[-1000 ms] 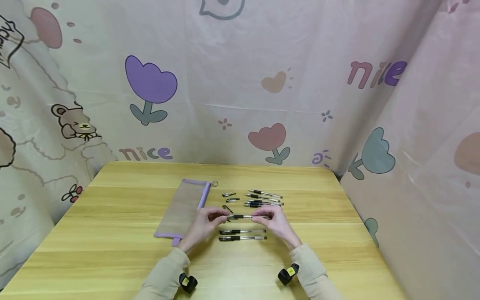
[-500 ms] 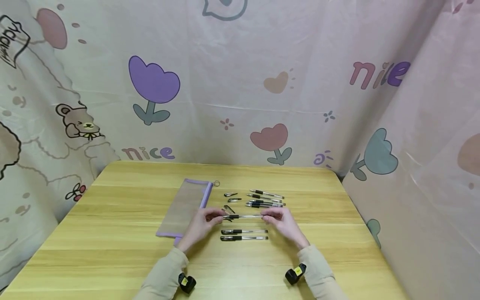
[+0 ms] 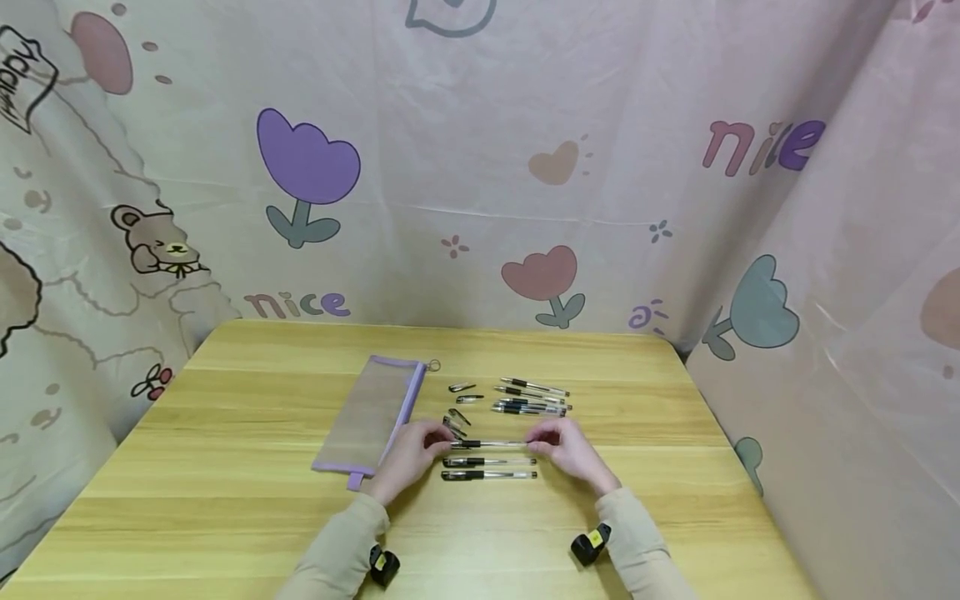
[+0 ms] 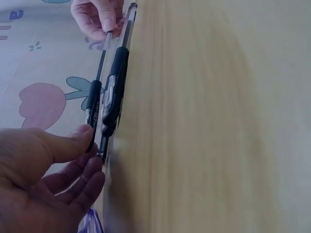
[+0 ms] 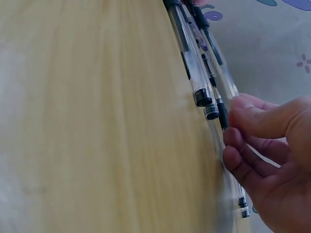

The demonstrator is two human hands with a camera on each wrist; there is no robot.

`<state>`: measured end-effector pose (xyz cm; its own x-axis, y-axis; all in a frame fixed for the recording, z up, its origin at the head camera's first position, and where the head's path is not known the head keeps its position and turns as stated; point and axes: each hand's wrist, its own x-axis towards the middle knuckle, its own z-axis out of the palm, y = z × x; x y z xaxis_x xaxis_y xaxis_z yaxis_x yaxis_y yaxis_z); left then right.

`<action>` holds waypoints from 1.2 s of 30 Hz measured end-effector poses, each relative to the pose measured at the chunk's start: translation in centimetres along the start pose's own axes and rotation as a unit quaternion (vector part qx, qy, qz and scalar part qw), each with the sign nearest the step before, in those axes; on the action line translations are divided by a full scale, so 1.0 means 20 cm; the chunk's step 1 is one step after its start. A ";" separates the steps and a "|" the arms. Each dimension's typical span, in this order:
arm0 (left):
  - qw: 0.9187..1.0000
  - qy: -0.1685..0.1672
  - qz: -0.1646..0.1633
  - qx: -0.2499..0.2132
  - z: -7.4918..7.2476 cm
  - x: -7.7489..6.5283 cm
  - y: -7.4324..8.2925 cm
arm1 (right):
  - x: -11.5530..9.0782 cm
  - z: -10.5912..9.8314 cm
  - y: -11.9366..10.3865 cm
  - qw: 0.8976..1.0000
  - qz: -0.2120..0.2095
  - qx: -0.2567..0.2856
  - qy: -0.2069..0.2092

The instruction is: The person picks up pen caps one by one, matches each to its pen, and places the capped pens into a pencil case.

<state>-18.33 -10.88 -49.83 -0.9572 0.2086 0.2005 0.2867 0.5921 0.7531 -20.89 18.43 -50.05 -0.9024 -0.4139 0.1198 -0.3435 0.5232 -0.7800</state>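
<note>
Since the earlier frames, the held pen (image 3: 491, 444) has moved toward us, closer to the two capped pens. Our left hand (image 3: 412, 450) pinches its dark-gripped end between thumb and fingers, and our right hand (image 3: 561, 442) pinches the clear far end the same way, so the pen lies level between them, its length running left to right. Both wrist views show it against the patterned cloth (image 3: 450, 167), raised a little off the tabletop (image 3: 480, 533).

Just on our side of it lie the upper capped pen (image 3: 495, 462) and the lower capped pen (image 3: 502, 475), side by side and parallel to it, their dark grips to the left. Beyond our left fingers are some small loose caps (image 3: 469, 399); to the right of these sits a group of pens (image 3: 528, 395), close together and slightly slanted. Left of the caps, the purple-edged mesh pouch (image 3: 363, 412) lies flat, partly behind our left hand.
</note>
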 end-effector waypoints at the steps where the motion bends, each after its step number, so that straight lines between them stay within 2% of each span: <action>1: 1.000 -0.001 -0.003 0.001 0.00 0.00 0.00 | 0.00 0.00 0.00 1.000 0.002 -0.005 -0.004; 11: 1.000 -0.018 -0.018 0.018 0.02 0.01 0.00 | 0.00 0.00 0.03 0.998 -0.014 -0.058 -0.023; 21: 0.999 -0.019 -0.032 0.010 0.02 0.01 0.02 | 0.00 0.00 0.01 0.997 -0.007 -0.068 -0.023; 25: 1.000 -0.013 -0.020 0.010 0.01 0.00 0.02 | 0.00 -0.01 0.02 0.998 0.003 -0.053 -0.021; 31: 1.000 0.002 -0.005 0.015 0.01 0.01 0.02 | 0.00 -0.03 0.04 0.999 0.019 -0.028 0.009; 36: 1.000 0.018 -0.017 0.016 0.02 0.01 0.02 | 0.03 -0.04 0.04 0.997 0.043 -0.004 0.060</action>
<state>-18.40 -10.28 -49.81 -0.9668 0.1612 0.1980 0.2553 0.6234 0.7391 -21.86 19.17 -50.16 -0.9530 -0.2760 0.1250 -0.2649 0.5586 -0.7860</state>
